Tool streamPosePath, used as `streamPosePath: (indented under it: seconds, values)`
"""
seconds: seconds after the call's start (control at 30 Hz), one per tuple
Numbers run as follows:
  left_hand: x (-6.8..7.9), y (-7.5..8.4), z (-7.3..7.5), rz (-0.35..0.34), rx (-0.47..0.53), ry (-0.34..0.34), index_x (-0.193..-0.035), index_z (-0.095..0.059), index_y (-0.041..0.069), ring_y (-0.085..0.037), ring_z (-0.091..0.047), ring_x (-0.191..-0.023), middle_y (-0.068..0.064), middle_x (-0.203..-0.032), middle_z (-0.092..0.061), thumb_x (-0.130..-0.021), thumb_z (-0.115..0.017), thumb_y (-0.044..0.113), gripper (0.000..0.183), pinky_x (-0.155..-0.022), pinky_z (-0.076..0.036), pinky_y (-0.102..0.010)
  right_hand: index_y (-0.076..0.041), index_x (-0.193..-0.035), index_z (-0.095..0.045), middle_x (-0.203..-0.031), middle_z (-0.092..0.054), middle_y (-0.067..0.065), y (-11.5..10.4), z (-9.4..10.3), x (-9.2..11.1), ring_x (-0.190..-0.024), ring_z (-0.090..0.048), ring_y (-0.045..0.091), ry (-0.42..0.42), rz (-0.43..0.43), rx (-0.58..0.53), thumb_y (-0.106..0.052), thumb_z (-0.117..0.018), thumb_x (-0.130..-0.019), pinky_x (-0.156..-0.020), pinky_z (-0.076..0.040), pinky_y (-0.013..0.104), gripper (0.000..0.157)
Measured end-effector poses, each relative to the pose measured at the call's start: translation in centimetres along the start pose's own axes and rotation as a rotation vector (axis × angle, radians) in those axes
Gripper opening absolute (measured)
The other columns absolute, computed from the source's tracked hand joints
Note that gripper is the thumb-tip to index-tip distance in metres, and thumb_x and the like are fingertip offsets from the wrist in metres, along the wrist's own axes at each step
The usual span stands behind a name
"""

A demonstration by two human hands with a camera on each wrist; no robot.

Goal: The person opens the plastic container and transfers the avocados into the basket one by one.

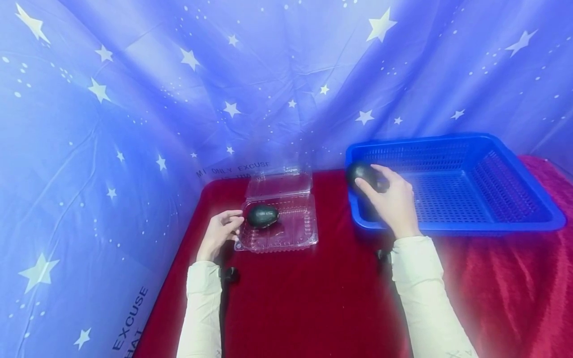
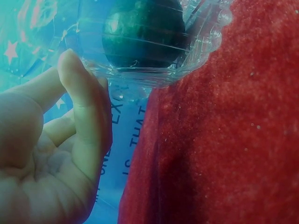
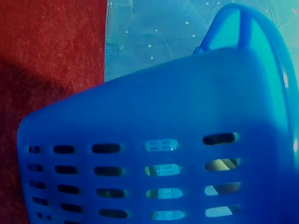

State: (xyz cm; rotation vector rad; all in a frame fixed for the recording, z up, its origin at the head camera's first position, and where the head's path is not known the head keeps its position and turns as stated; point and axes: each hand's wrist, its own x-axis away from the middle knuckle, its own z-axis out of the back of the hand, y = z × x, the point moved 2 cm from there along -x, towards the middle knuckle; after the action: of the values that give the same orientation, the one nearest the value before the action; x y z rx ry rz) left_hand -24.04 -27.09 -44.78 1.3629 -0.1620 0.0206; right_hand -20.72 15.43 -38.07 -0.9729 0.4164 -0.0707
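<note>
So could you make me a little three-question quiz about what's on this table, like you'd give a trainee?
1. True or false: the right hand grips a dark avocado at the near left corner of the blue basket.
2. Where does the other avocado lie? A) in the open clear plastic box; B) on the bare red cloth; C) in the basket.
3. Fill in: the left hand rests at the clear box's ____ edge, seen from the head camera.

Key: 1 true; 2 A; 3 left.
</note>
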Motion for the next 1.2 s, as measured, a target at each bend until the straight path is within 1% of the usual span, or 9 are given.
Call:
streamPosePath:
  seconds: [0.1, 0.33, 0.43, 0.57, 0.67, 0.87, 0.93, 1.07, 1.2]
  values:
    - [0.0, 0.0, 0.0, 0.0, -0.001, 0.0, -0.132, -0.056, -0.005, -0.009, -0.055, -0.06, -0.007, -0.093, -0.065, -0.095, -0.066, 0.01, 0.041, -0.05, -0.053, -0.019, -0.013, -0.138, -0.058, -0.132, -0.062, 0.02, 0.1, 0.2, 0.0, -0.11, -0.064, 0.039, -0.004, -0.011, 0.004, -0.056, -0.066, -0.089, -0.092, -0.05, 0.055, 0.066]
    - [0.0, 0.1, 0.0, -0.007, -0.011, 0.0, -0.132, -0.055, -0.006, -0.008, -0.055, -0.06, -0.008, -0.092, -0.064, -0.095, -0.066, 0.009, 0.041, -0.052, -0.053, -0.019, -0.012, -0.141, -0.055, -0.133, -0.061, 0.02, 0.5, 0.5, -0.1, -0.107, -0.065, 0.04, -0.011, -0.037, 0.025, -0.057, -0.063, -0.091, -0.08, -0.056, 0.054, 0.067]
    - [0.0, 0.1, 0.0, -0.009, -0.019, -0.002, -0.133, -0.055, -0.006, -0.008, -0.055, -0.06, -0.009, -0.092, -0.064, -0.095, -0.066, 0.009, 0.042, -0.052, -0.053, -0.019, -0.012, -0.141, -0.055, -0.134, -0.061, 0.02, 0.6, 0.7, -0.2, -0.105, -0.065, 0.041, -0.013, -0.05, 0.034, -0.057, -0.062, -0.091, -0.079, -0.057, 0.054, 0.068]
    - [0.0, 0.1, 0.0, -0.007, -0.025, -0.003, -0.133, -0.055, -0.006, -0.008, -0.055, -0.06, -0.01, -0.094, -0.065, -0.095, -0.066, 0.01, 0.043, -0.052, -0.054, -0.02, -0.01, -0.141, -0.054, -0.135, -0.059, 0.021, 0.8, 0.8, -0.3, -0.111, -0.062, 0.042, -0.019, -0.06, 0.054, -0.059, -0.061, -0.091, -0.088, -0.053, 0.057, 0.07]
    - [0.0, 0.0, 0.0, -0.008, -0.024, -0.005, -0.134, -0.054, -0.006, -0.008, -0.055, -0.061, -0.011, -0.095, -0.065, -0.095, -0.067, 0.011, 0.044, -0.053, -0.054, -0.02, -0.007, -0.139, -0.055, -0.135, -0.059, 0.022, 1.0, 0.8, -0.4, -0.118, -0.058, 0.042, -0.015, -0.059, 0.074, -0.059, -0.061, -0.091, -0.098, -0.046, 0.059, 0.07]
    - [0.1, -0.1, 0.1, 0.001, -0.016, 0.01, -0.133, -0.055, -0.006, -0.008, -0.055, -0.06, -0.006, -0.093, -0.066, -0.095, -0.067, 0.011, 0.043, -0.052, -0.054, -0.02, -0.005, -0.14, -0.053, -0.135, -0.058, 0.024, 1.3, 0.7, -0.4, -0.119, -0.057, 0.044, -0.043, -0.075, 0.109, -0.059, -0.058, -0.093, -0.098, -0.045, 0.061, 0.072]
    - [0.2, 0.0, 0.1, -0.002, -0.015, 0.009, -0.132, -0.056, -0.005, -0.009, -0.056, -0.06, -0.006, -0.092, -0.066, -0.095, -0.067, 0.011, 0.042, -0.052, -0.054, -0.02, -0.004, -0.141, -0.052, -0.136, -0.057, 0.024, 1.4, 0.7, -0.5, -0.121, -0.055, 0.045, -0.051, -0.081, 0.119, -0.059, -0.057, -0.093, -0.1, -0.043, 0.062, 0.073]
    - [0.1, 0.1, 0.0, -0.01, -0.017, 0.001, -0.132, -0.056, -0.005, -0.009, -0.056, -0.061, -0.007, -0.094, -0.066, -0.095, -0.066, 0.01, 0.041, -0.053, -0.055, -0.02, -0.002, -0.141, -0.051, -0.137, -0.056, 0.025, 1.3, 0.8, -0.5, -0.126, -0.051, 0.047, -0.06, -0.092, 0.144, -0.058, -0.056, -0.094, -0.102, -0.04, 0.063, 0.073]
    - [0.1, 0.0, 0.1, -0.004, -0.015, -0.001, -0.132, -0.055, -0.006, -0.008, -0.055, -0.061, -0.01, -0.096, -0.065, -0.095, -0.067, 0.011, 0.043, -0.052, -0.054, -0.02, -0.001, -0.141, -0.051, -0.137, -0.056, 0.026, 1.4, 0.7, -0.5, -0.127, -0.05, 0.048, -0.075, -0.103, 0.162, -0.057, -0.056, -0.095, -0.103, -0.039, 0.064, 0.072]
